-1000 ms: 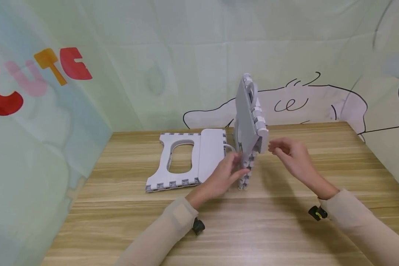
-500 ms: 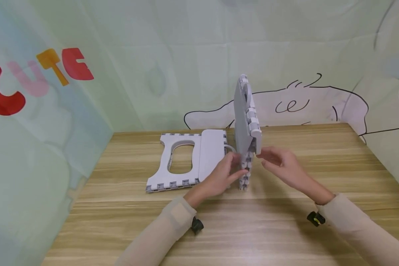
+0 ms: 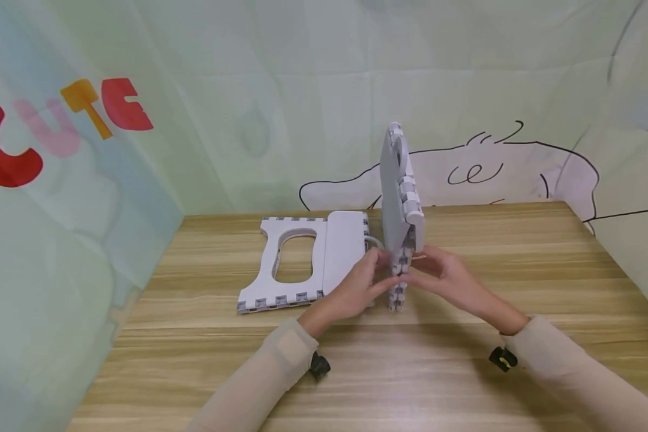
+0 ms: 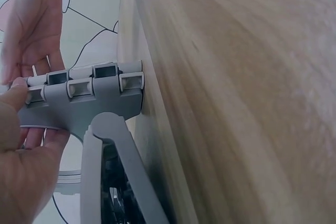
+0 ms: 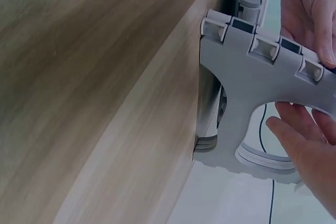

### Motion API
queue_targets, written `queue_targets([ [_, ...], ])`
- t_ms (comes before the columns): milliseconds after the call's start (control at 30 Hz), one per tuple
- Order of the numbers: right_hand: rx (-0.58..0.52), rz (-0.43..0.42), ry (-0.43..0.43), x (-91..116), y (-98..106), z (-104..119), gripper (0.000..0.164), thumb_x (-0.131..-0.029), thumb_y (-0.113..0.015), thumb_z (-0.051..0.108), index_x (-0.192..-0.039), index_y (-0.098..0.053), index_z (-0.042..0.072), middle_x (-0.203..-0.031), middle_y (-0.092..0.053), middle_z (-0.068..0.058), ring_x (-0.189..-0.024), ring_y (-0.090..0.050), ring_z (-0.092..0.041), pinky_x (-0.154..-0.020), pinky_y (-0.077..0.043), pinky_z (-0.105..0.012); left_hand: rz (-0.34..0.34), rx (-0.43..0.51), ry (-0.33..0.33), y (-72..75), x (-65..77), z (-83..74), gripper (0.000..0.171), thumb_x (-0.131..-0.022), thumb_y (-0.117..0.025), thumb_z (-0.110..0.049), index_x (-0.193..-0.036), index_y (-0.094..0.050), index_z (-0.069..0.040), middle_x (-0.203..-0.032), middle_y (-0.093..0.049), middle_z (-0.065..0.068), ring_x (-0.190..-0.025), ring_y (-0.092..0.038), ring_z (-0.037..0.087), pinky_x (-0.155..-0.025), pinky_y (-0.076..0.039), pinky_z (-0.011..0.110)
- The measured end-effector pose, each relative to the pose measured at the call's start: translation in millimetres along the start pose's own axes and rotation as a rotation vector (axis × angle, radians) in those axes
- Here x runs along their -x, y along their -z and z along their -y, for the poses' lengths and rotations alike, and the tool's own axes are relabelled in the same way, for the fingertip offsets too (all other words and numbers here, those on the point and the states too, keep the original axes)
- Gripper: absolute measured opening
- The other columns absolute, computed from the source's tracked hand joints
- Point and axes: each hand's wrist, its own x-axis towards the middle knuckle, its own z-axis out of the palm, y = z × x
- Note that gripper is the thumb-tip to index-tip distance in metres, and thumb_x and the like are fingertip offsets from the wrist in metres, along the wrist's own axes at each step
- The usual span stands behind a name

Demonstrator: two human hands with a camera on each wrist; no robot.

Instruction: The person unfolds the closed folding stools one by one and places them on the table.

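A grey-white folding step stool (image 3: pixel 395 198) stands on edge on the table, folded nearly flat, with its hinged legs (image 5: pixel 233 72) pointing down. My left hand (image 3: pixel 356 288) grips the legs from the left, thumb on the near hinged edge. From the right, my right hand (image 3: pixel 450 281) holds the same part, its thumb meeting that edge opposite the left thumb. In the right wrist view, right fingers show at the large leg opening. A second folding stool (image 3: pixel 345 249) lies flat and folded just left of the upright one, its handle loop facing it.
The wood-grain table (image 3: pixel 410 372) reaches back to a pale green printed curtain (image 3: pixel 324 96). Another curtain side runs along the left, with coloured letters on it. Both sleeves carry small black wrist cameras.
My right hand has moved left from beside the upright stool and taken hold of its legs. The stool's top has shifted slightly left. The left hand keeps its place.
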Motion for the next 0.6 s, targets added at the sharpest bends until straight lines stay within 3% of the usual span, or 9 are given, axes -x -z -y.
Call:
queue_targets([
  [200,0.029,-0.026,0.047,-2.5,-4.3,-0.2,0.051,-0.093,-0.072,0.01,-0.14,-0.052,0.001,-0.132,-0.06,-0.018,-0.119,-0.061,-0.037,-0.099,-0.05,-0.05,0.003,0.019,-0.019,0.2,0.3,1.1,0.034,-0.101,-0.06,-0.018,-0.126,-0.041,-0.002,-0.132,-0.056,0.014,-0.127,-0.053,0.021,-0.111,-0.041,0.033],
  [367,0.067,-0.019,0.093,-2.4,-5.7,0.1,0.056,-0.095,-0.069,0.009,-0.145,-0.046,0.001,-0.139,-0.055,-0.019,-0.12,-0.059,-0.037,-0.1,-0.048,-0.052,0.003,0.022,-0.013,-0.5,0.5,2.0,0.035,-0.102,-0.059,-0.02,-0.126,-0.041,-0.004,-0.132,-0.056,0.013,-0.127,-0.053,0.019,-0.11,-0.041,0.03],
  [600,0.085,-0.011,0.091,-0.9,-7.1,4.3,0.058,-0.097,-0.066,0.009,-0.149,-0.041,0.001,-0.144,-0.05,-0.02,-0.122,-0.057,-0.037,-0.103,-0.045,-0.054,0.01,0.044,-0.002,-0.3,0.5,2.1,0.035,-0.102,-0.058,-0.022,-0.127,-0.04,-0.005,-0.135,-0.055,0.013,-0.129,-0.052,0.018,-0.108,-0.041,0.023],
])
